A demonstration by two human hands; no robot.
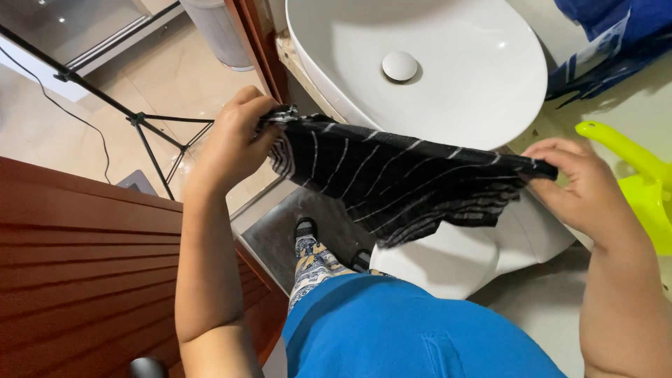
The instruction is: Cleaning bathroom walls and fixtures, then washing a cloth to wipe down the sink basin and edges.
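A black cloth with thin white stripes is stretched out between my two hands in front of a white oval wash basin. My left hand pinches the cloth's left corner. My right hand grips its right end. The cloth hangs slack in the middle, over the basin's near rim. The basin has a round white drain plug.
A yellow-green plastic jug stands on the counter at the right. Blue fabric lies at the top right. A red-brown wooden cabinet is at the left, a black tripod on the tiled floor beyond it.
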